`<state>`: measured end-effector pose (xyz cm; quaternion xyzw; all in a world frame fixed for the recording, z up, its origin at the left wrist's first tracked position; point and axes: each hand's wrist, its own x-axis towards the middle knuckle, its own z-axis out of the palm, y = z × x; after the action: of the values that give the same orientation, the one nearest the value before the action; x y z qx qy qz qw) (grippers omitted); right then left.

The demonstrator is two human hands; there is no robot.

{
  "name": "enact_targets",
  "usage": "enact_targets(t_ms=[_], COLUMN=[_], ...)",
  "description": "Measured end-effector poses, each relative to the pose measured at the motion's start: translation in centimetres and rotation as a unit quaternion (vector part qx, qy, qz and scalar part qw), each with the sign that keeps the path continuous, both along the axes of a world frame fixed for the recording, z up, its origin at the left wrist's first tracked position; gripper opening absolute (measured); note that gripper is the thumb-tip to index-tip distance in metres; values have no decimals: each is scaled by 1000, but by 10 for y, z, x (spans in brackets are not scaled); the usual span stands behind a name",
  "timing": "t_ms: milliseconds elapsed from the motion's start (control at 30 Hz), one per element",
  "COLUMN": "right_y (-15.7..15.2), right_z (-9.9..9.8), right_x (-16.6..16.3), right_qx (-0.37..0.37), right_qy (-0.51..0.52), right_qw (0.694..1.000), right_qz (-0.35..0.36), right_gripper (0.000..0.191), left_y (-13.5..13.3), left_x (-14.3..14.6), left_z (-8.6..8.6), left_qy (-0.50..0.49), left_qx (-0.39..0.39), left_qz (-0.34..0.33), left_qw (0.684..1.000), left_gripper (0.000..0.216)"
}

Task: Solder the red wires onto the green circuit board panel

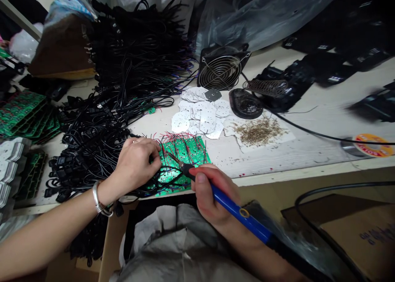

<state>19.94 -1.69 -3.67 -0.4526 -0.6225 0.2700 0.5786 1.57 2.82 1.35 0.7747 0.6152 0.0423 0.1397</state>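
My right hand (212, 191) is closed round the blue handle of a soldering iron (237, 214). The iron's tip points up and left, over a green circuit board panel (197, 150) with red and black wires standing from it. My left hand (138, 160) is at the panel's left edge, fingers curled toward the board. Its fingertips are partly hidden, so what they pinch does not show. Black cables (168, 173) run across the panel's lower part between my hands. From this view I cannot tell whether the iron's tip touches the board.
A big heap of black cables (132, 55) lies behind and left. White round plates (200, 113), a fan (220, 68), an iron stand (247, 103) and solder scraps (259, 129) lie beyond the panel. A solder roll (373, 145) is at right; stacked green boards (24, 113) at left.
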Motion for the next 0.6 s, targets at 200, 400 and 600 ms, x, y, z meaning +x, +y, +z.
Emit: enact_targets(t_ms=[200, 400, 600], right_y=[0, 1, 0], right_z=[1, 1, 2], right_x=[1, 1, 1], right_qx=[0, 5, -6], right_qy=[-3, -3, -11], right_qw=[1000, 1000, 1000], right_qz=[-1, 5, 10], right_gripper=[12, 12, 13], left_y=[0, 0, 0], left_x=[-2, -2, -2], left_z=[-1, -2, -1], left_qy=[-9, -14, -19], left_qx=[4, 8, 2], left_qz=[-2, -6, 0], left_qw=[1000, 1000, 1000], left_gripper=[14, 14, 14])
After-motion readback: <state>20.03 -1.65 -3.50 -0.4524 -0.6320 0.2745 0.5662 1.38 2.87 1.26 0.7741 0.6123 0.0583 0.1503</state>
